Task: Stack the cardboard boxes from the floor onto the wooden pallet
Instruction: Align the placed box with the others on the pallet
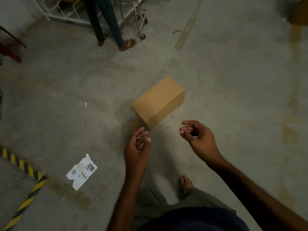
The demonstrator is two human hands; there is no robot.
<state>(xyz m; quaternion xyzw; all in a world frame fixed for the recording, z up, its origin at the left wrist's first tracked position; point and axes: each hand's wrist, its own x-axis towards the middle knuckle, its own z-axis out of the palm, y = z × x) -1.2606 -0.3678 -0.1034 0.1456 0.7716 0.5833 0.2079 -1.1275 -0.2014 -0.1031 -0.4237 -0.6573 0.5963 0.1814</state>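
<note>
A grey concrete floor (233, 80), stained and scuffed, fills the view. At its far edge stands a metal wire trolley (131, 15) on castors, and in front of it are the legs of another person (106, 20) in dark trousers and sandals. The one clearly seen cardboard box (158, 100) lies closed on the floor near the middle, long side down and turned at an angle, with one short end facing the person wearing the camera. A second brown box (300, 12) sits blurred in the far right corner. Both of the wearer's bare arms reach forward over the floor toward the near end of the middle box. The right hand (198, 135) hovers to the right of that end, apart from the box, fingers loosely curled with the thumb close to the fingertips, holding nothing. The left hand (137, 147) is palm up with relaxed, slightly bent fingers and also holds nothing; its fingertips are just beside the near bottom corner of the box, and contact cannot be told. Yellow-and-black hazard tape (25, 189) runs in a bent line across the near left corner of the floor. A torn white printed label sheet (81, 171) lies flat between the tape and the left arm. The wearer's sandalled foot (185, 184) shows below the hands.
</note>
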